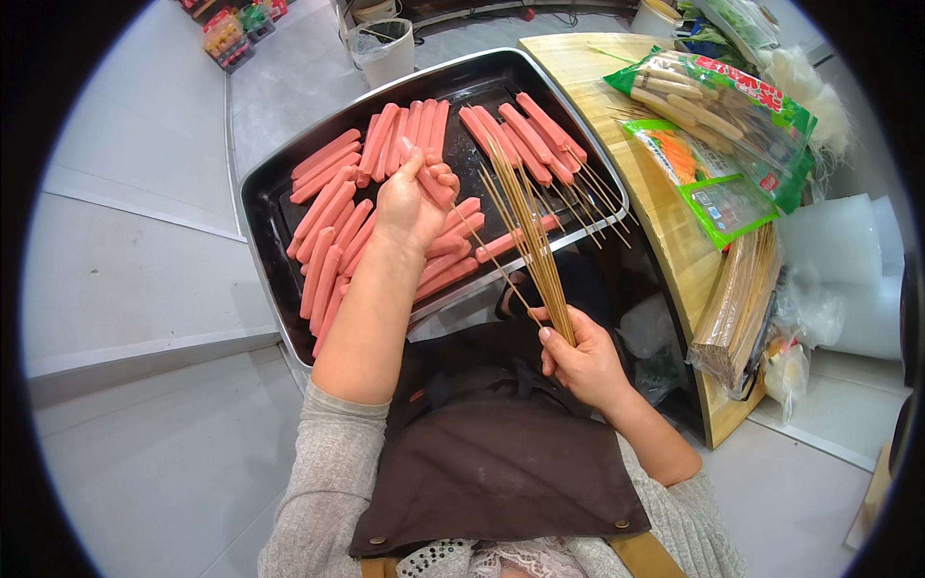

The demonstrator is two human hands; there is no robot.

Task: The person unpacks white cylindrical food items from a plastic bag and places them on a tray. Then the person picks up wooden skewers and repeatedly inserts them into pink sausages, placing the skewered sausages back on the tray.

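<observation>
My left hand grips a pink sausage above a black rectangular tray with a silver rim. A bundle of thin bamboo skewers fans out from my right hand, near the tray's front edge. Between that hand's thumb and finger, a single skewer slants up to the lower end of the held sausage; whether its tip is inside, I cannot tell. Many loose sausages lie in the tray's left and middle. At its right, several sausages on skewers point their sticks over the rim.
A wooden worktop adjoins the tray on the right. On it lie green printed food bags and a wrapped bundle of skewers. A white bin stands on the floor behind the tray. White panels border the left side.
</observation>
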